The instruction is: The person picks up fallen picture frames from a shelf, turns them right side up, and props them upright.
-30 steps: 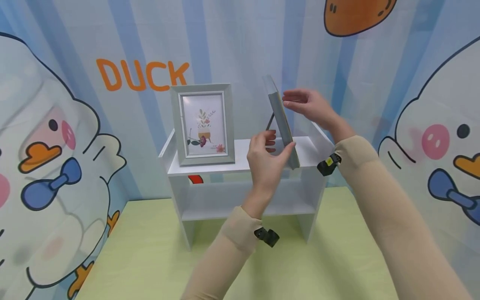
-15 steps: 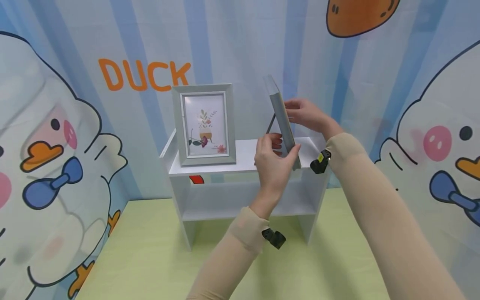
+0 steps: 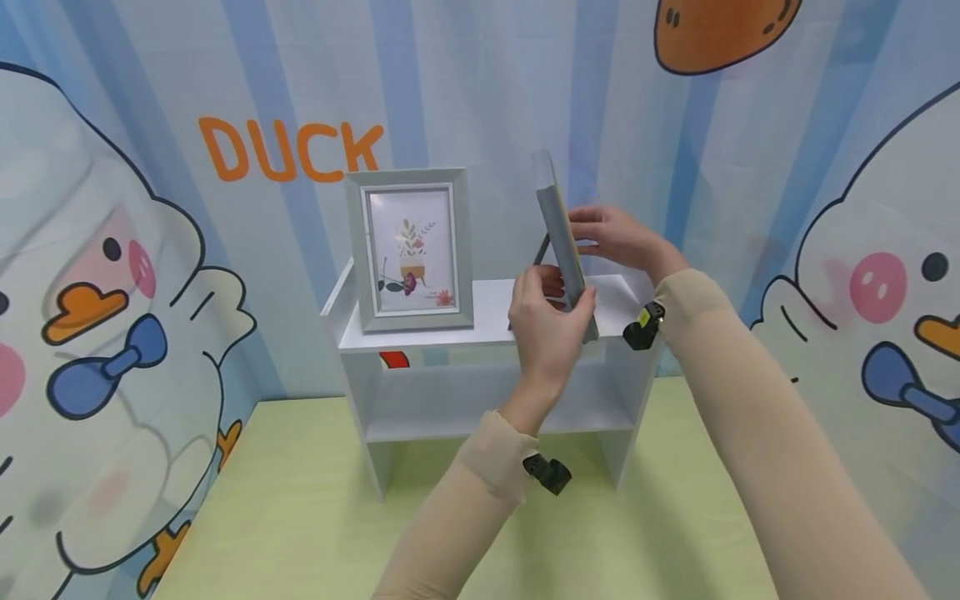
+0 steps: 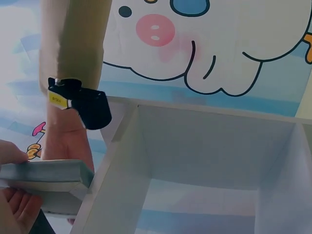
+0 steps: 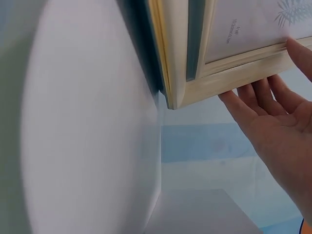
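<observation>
In the head view, a grey picture frame (image 3: 564,242) stands nearly edge-on over the right part of the white shelf's top, leaning slightly. Its stand leg (image 3: 542,250) sticks out on the left. My left hand (image 3: 546,329) grips the lower near edge, thumb on one side and fingers on the other. At the far side, my right hand (image 3: 618,237) holds the frame; in the right wrist view its thumb lies on the front border (image 5: 243,78) and its fingertips go behind. Whether the frame's base touches the shelf, I cannot tell. A matching picture frame (image 3: 409,250) with a plant print stands upright at left.
The white shelf (image 3: 420,337) has a top with raised side panels and a lower board (image 3: 495,404). It stands on a yellow-green table (image 3: 285,500). Behind hangs a striped blue curtain (image 3: 495,100) with duck drawings.
My right hand has moved left and down from beside the frame onto it. My left hand has shifted slightly right, still gripping the frame, which now leans a little less.
</observation>
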{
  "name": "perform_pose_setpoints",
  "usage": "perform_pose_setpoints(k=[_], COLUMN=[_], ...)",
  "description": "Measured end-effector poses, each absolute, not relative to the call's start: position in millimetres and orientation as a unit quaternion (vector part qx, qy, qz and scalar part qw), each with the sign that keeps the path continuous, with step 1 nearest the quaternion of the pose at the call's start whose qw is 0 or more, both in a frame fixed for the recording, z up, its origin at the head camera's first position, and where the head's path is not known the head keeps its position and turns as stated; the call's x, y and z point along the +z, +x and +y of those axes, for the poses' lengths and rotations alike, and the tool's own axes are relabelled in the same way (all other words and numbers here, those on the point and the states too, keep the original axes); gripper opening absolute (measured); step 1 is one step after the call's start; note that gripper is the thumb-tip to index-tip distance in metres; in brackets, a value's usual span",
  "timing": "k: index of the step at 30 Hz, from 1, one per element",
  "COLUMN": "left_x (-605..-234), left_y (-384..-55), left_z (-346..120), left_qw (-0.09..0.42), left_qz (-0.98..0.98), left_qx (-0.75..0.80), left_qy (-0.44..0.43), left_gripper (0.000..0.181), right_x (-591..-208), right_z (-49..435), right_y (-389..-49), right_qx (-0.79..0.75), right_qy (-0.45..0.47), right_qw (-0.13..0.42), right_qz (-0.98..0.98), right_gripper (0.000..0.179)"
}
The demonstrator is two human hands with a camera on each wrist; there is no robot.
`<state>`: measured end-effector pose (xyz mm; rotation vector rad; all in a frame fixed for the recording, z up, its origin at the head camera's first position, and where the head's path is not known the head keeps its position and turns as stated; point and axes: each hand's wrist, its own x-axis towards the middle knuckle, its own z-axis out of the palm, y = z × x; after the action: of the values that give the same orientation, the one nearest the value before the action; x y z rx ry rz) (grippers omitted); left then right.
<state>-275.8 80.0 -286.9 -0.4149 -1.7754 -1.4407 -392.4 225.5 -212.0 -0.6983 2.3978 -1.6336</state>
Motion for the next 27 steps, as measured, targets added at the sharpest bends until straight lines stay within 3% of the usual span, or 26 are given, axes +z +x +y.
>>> perform_pose_setpoints(k=[15, 27], left_x=[-280.2, -273.7], left_y=[-284.6, -295.0], left_z=[44.6, 17.9], left_qw=[0.388, 0.353], left_qz=[-0.702, -0.723], left_qx=[-0.573, -0.575], left_qy=[-0.167, -0.148], left_gripper=[0.023, 0.031], right_x=[-204.1, -202.8], right_z=[240.7, 248.0], right_y=[-375.5, -349.4], right_qx=[-0.499, -0.521], right_qy=[-0.173, -0.109], right_qw=[0.077, 0.058], right_qz=[0.846, 0.845], right_gripper=[0.058, 0.063])
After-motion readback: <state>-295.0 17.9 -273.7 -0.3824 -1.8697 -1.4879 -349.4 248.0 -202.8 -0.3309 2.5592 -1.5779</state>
